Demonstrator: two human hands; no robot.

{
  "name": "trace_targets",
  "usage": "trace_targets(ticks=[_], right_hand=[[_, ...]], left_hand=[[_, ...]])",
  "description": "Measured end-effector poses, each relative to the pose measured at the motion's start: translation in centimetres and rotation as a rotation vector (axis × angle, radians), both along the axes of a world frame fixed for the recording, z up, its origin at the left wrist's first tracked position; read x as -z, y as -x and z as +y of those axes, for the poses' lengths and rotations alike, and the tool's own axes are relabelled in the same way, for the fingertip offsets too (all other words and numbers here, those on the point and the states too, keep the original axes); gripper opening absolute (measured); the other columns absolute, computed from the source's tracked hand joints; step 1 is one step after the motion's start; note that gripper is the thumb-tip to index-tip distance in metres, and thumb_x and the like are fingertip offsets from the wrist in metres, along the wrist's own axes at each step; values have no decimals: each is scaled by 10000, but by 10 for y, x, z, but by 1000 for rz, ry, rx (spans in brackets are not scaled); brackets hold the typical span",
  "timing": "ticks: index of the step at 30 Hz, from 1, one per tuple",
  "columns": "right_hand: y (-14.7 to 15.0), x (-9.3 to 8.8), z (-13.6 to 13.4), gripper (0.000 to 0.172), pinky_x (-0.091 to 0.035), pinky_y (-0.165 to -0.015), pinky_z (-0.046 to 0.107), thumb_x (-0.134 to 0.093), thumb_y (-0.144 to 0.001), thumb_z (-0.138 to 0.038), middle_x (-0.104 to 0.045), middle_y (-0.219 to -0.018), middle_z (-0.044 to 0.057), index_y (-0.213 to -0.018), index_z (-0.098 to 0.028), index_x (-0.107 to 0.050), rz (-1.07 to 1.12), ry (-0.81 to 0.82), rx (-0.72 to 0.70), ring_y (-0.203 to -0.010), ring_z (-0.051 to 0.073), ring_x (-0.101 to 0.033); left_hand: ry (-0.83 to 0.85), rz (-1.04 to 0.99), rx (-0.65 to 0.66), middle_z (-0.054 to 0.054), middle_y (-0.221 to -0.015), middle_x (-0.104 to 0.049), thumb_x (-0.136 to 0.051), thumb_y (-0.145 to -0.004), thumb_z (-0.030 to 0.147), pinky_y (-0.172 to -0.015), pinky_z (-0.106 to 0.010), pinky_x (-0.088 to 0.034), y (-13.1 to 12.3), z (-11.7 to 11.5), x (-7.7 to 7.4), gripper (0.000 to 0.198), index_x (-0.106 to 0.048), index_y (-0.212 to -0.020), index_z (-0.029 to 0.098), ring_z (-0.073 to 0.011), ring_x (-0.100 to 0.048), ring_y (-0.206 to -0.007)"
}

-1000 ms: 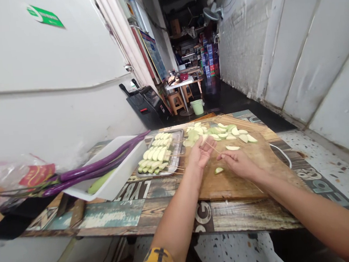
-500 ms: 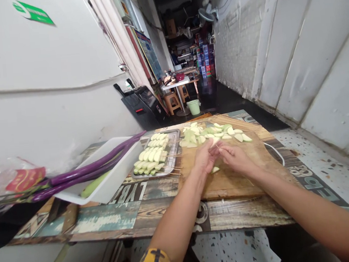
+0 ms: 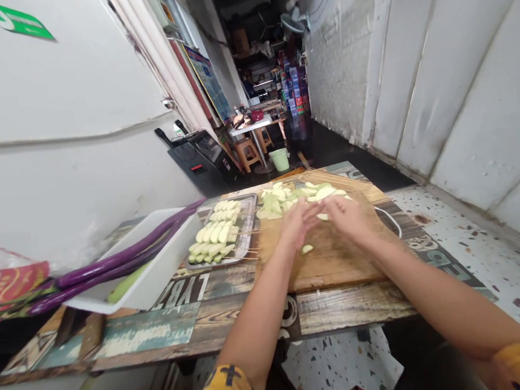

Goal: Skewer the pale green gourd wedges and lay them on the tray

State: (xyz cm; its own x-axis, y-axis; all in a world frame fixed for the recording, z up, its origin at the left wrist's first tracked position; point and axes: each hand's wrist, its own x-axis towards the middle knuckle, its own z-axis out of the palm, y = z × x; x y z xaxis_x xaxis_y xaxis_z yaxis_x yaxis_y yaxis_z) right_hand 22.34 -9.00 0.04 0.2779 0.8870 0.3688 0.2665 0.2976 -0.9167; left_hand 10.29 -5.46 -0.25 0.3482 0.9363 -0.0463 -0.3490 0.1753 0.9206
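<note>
My left hand (image 3: 297,221) is over the wooden cutting board (image 3: 325,268), its fingers stretched toward the right hand and beside pale green vegetable slices. My right hand (image 3: 346,216) has curled fingers at the near edge of the same slices. A thin skewer showed in it a moment earlier; now the hand's back and blur hide its grip. The loose slices (image 3: 272,203) lie heaped along the board's far side. One small slice (image 3: 307,249) rests alone between my forearms. Left of the board, a metal tray (image 3: 246,220) holds rows of skewered slices (image 3: 213,232).
A white plastic bin (image 3: 143,290) at the left carries long purple eggplants (image 3: 124,255) across it and a green vegetable (image 3: 126,284) inside. Thin skewers (image 3: 320,177) lie past the board. A white cord (image 3: 392,220) loops at its right. Beyond the table stands a green bucket (image 3: 279,159).
Both hands have moved forward to the heap of slices. The left hand's fingers have stretched out. The camera view has shifted slightly right.
</note>
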Motion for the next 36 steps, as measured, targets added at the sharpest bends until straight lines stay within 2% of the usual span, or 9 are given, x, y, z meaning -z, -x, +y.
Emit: trace_targets(ticks=[3, 6, 9, 10, 13, 17, 20, 30, 36], right_hand=[[-24, -6, 8, 207, -193, -348, 204, -403, -802, -346, -298, -386, -91, -749, -183, -518, 321, -58, 232, -313, 69, -250], [-39, -6, 16, 191, -168, -326, 202, -394, -806, -355, -250, -363, -107, -739, -196, -476, 495, -78, 291, -283, 64, -206], [-42, -3, 19, 182, -166, -326, 198, -423, -790, -348, -262, -360, -104, -720, -191, -482, 509, -47, 280, -285, 57, -207], [-41, -2, 19, 182, -165, -326, 197, -426, -788, -347, -270, -362, -103, -721, -189, -487, 505, -30, 269, -286, 55, -208], [-35, -2, 15, 178, -154, -321, 194, -423, -786, -343, -273, -367, -105, -740, -190, -501, 477, 50, 184, -285, 53, -199], [-22, -7, 2, 183, -149, -325, 191, -432, -777, -317, -283, -365, -101, -732, -178, -541, 311, 183, -92, -290, 49, -202], [-8, -10, -8, 209, -181, -355, 186, -438, -775, -298, -338, -396, -81, -690, -155, -565, 115, 236, -249, -327, 48, -264], [2, -10, -15, 275, -243, -429, 200, -418, -794, -321, -362, -418, -69, -729, -137, -612, -270, 336, -441, -399, 72, -322], [-8, -21, -20, 295, -212, -404, 191, -395, -817, -328, -312, -390, -84, -758, -135, -610, -379, 337, -496, -360, 57, -272]], left_hand=[[-337, 442, -37, -102, -989, -640, -582, -736, 367, -819, -340, -438, -6, 4, 6, 363, -587, -1058, 198, -200, -594, -886], [-697, 888, -16, -118, -968, -641, -635, -675, 255, -917, -405, -359, -19, 7, 12, 226, -660, -889, 186, -266, -545, -980], [-793, 1131, -35, -158, -892, -640, -659, -620, 175, -945, -449, -312, -31, 8, 10, 37, -631, -617, 152, -331, -511, -1023], [-783, 1145, -35, -159, -852, -640, -663, -611, 166, -939, -448, -317, -32, 9, 7, 82, -601, -559, 152, -334, -519, -1008], [-661, 966, -22, -114, -772, -641, -646, -648, 221, -861, -396, -397, -26, 15, -1, 106, -584, -582, 167, -277, -573, -897], [-159, 426, -11, -73, -816, -641, -507, -780, 269, -605, -289, -477, 5, 23, -10, 156, -581, -878, 172, -164, -606, -648], [95, 139, -72, -78, -762, -640, -465, -818, 258, -511, -201, -451, 29, 26, -9, 191, -564, -919, 131, -100, -573, -553], [27, -133, -306, 22, -557, -554, -581, -747, 199, -336, -88, -244, 56, 37, 5, 98, -523, -785, 130, -4, -396, -371], [159, -369, -413, -45, -659, -619, -538, -765, 94, -475, -122, -448, 60, 45, 6, 21, -536, -751, 110, -54, -566, -521]])
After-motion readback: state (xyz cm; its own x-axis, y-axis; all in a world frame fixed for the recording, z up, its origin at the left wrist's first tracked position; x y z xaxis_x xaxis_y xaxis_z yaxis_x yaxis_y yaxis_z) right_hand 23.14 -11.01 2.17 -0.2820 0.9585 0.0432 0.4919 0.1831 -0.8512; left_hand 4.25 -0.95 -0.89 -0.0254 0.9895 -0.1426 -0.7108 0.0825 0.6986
